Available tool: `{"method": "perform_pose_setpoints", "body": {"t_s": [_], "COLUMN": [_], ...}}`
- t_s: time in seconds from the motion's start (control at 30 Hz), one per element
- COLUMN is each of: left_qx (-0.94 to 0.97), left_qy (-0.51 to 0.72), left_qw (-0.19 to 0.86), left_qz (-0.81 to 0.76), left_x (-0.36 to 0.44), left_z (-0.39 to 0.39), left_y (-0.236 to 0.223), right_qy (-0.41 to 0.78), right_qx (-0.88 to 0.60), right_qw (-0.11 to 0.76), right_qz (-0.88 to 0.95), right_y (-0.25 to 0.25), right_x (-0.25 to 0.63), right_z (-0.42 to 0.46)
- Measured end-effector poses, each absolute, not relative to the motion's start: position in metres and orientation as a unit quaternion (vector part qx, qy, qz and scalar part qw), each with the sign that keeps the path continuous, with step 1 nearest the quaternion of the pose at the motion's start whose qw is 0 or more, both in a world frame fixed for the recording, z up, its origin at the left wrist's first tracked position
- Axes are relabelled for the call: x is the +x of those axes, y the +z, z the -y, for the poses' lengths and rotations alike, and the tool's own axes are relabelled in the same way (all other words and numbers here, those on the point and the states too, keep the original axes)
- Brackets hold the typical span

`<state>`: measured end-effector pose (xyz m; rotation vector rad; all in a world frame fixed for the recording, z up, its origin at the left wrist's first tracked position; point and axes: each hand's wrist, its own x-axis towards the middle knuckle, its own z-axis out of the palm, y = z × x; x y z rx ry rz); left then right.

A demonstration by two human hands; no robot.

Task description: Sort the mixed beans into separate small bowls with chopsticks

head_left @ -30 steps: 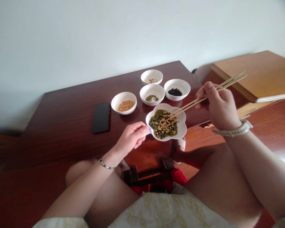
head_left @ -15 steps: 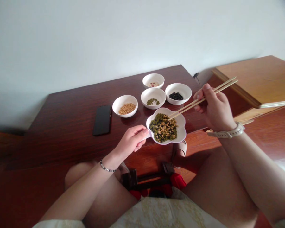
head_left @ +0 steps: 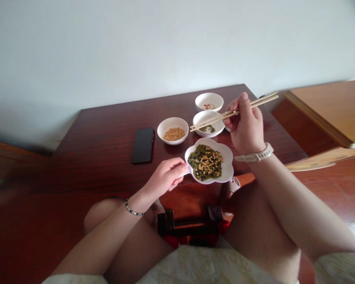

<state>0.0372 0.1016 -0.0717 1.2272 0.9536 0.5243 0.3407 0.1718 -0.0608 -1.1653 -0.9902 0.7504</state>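
My left hand [head_left: 167, 173] is closed around the short handle of a white flower-shaped dish [head_left: 227, 167], held level at the table's near edge. Mixed green, black and yellow beans fill much of that dish. In my right hand [head_left: 245, 124] is a pair of wooden chopsticks [head_left: 221, 117], pointing left. Their tips hang just right of a white bowl [head_left: 169, 123] of yellow soybeans; whether a bean is pinched there is too small to tell. Beneath the chopsticks stands a white bowl [head_left: 199, 118] with a few green beans.
Behind them, a white bowl [head_left: 205, 99] holds a few reddish pieces. Another bowl is mostly hidden by my right hand. A black phone [head_left: 142, 146] lies left on the dark table [head_left: 106, 130]. A lighter wooden cabinet [head_left: 328, 106] stands at the right, a wall behind.
My right hand has lifted the chopsticks out of the flower-shaped dish and moved left and up, toward the soybean bowl. The view has shifted left; my left hand keeps the dish.
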Motion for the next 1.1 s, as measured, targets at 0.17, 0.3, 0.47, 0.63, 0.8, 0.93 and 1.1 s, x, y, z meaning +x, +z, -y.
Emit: {"method": "perform_pose_setpoints", "body": {"t_s": [0.17, 0.3, 0.47, 0.63, 0.8, 0.93, 1.1], "left_qx": [0.548, 0.545, 0.536, 0.543, 0.539, 0.542, 0.545], "left_qy": [0.235, 0.244, 0.246, 0.236, 0.240, 0.239, 0.236], "left_qw": [0.674, 0.673, 0.682, 0.683, 0.684, 0.681, 0.679], "left_qz": [-0.436, -0.436, -0.432, -0.427, -0.429, -0.431, -0.431], "left_x": [0.025, 0.020, 0.018, 0.017, 0.017, 0.018, 0.019], "left_z": [-0.100, -0.100, -0.102, -0.104, -0.104, -0.104, -0.105], "left_y": [-0.072, -0.071, -0.071, -0.071, -0.071, -0.071, -0.072], "right_qy": [0.358, 0.369, 0.359, 0.379, 0.379, 0.373, 0.391], "right_qx": [-0.507, -0.477, -0.494, -0.513, -0.531, -0.546, -0.545], "right_qw": [0.645, 0.654, 0.652, 0.605, 0.577, 0.562, 0.549], "right_qz": [0.446, 0.457, 0.449, 0.477, 0.492, 0.497, 0.499], "right_y": [-0.070, -0.077, -0.076, -0.073, -0.075, -0.079, -0.081], "right_x": [0.325, 0.332, 0.351, 0.368, 0.382, 0.385, 0.380], "right_z": [-0.188, -0.189, -0.178, -0.162, -0.148, -0.141, -0.138]}}
